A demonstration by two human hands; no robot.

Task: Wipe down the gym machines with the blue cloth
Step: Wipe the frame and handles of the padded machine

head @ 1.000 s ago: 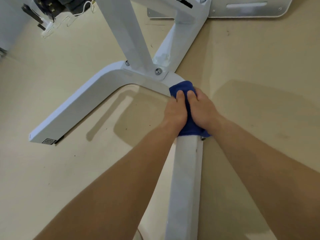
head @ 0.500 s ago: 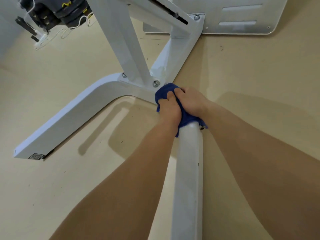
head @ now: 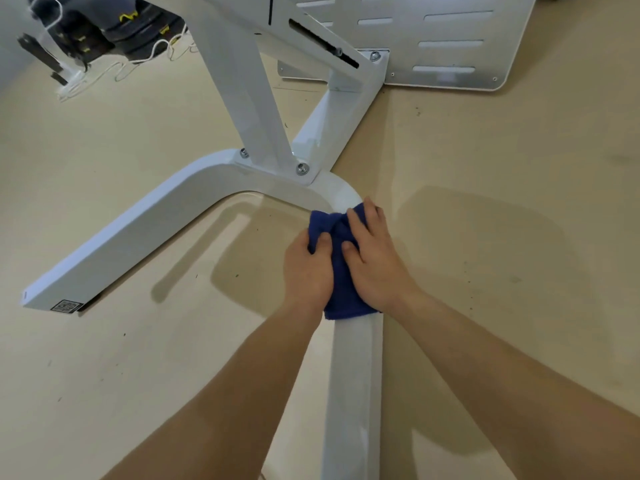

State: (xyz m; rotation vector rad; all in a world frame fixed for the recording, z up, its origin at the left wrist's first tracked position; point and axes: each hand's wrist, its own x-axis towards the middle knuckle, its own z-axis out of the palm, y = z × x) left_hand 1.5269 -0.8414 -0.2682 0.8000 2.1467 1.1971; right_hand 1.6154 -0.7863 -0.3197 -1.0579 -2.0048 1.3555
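Observation:
A white gym machine base [head: 145, 230] lies on the floor as a curved U-shaped tube, with an upright post [head: 242, 84] bolted onto it. The blue cloth [head: 341, 265] is draped over the tube just below the right-hand bend. My left hand [head: 306, 268] grips the cloth's left side with fingers curled around it. My right hand [head: 372, 258] presses flat on the cloth's right side, fingers spread toward the bend. Most of the cloth is hidden between and under the two hands.
A perforated white metal plate [head: 450, 46] lies on the beige floor at the top right. Dark weights with white cords [head: 114, 32] sit at the top left. The tube's left leg ends at a QR sticker [head: 65, 305].
Both hands and the cloth have slid back down the tube from the bolted joint, leaving the bend bare. My right hand has flattened out over the cloth.

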